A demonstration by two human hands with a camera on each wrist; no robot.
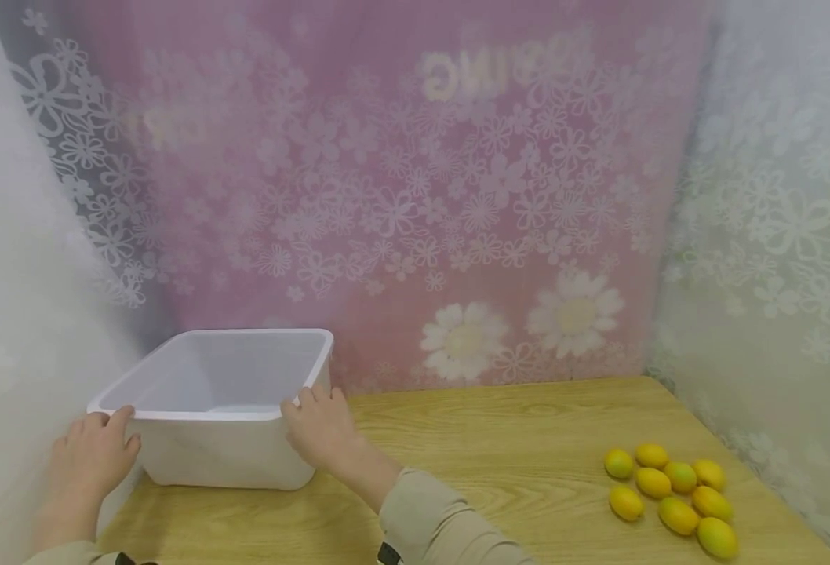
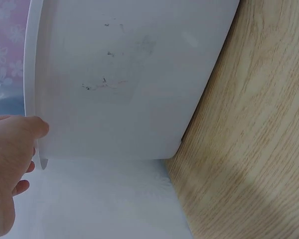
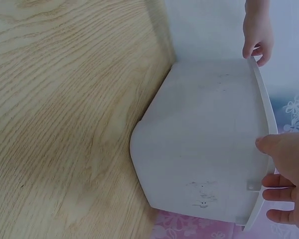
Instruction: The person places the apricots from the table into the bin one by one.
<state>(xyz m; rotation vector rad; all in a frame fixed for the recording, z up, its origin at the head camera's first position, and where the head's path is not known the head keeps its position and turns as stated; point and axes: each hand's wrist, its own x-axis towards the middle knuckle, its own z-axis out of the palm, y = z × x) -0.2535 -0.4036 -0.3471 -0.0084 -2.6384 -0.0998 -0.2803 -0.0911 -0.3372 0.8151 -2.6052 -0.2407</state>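
Observation:
A white plastic tub (image 1: pixel 224 451) stands upright at the left of the wooden table, its inside bare in the head view. My left hand (image 1: pixel 93 459) grips the rim at the tub's near left corner, thumb on the near side. At the near right corner my right hand (image 1: pixel 322 428) holds the rim, its fingers curled over the edge. In the left wrist view the left hand (image 2: pixel 12 154) pinches the rim beside the scuffed wall. The right wrist view has the right hand (image 3: pixel 289 174) with its thumb against the outer wall and fingers beyond the rim.
Several yellow-green lemon-like fruits (image 1: pixel 653 482) lie in a loose group at the table's right. The wooden table (image 1: pixel 485 447) stretches between them and the tub. A pink flowered curtain (image 1: pixel 401 196) hangs behind, with pale sheets on both sides.

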